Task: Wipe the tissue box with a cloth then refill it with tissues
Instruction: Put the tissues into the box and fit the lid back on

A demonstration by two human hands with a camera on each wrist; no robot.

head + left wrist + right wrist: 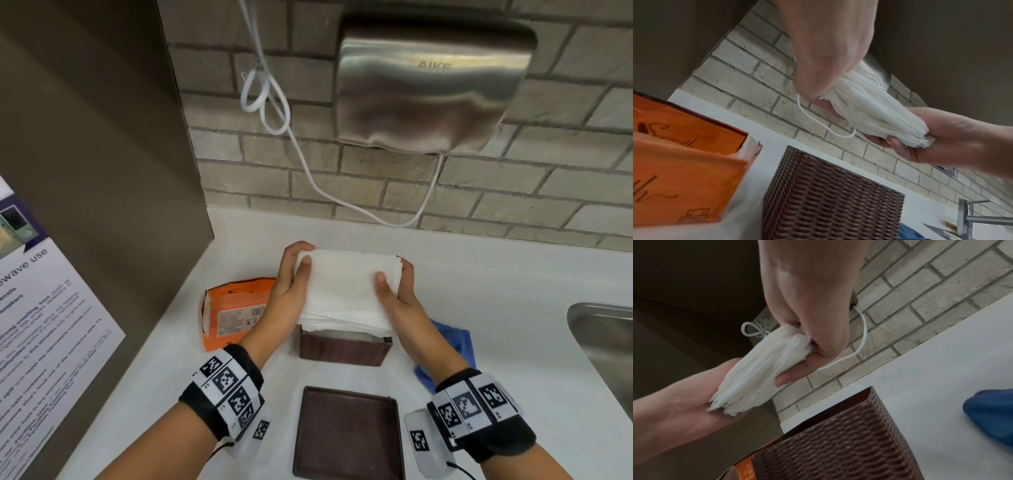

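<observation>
Both hands, left (291, 286) and right (399, 294), are clamped on the ends of the tissues (346, 291) held just above the open box (344, 347), where loose lower sheets could be snagged on its rim and crumpled.

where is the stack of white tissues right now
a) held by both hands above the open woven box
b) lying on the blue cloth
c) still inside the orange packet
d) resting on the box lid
a: the left hand and right hand grip opposite ends of the tissue stack, held above the open brown woven box, clear of it in the wrist views.
</observation>
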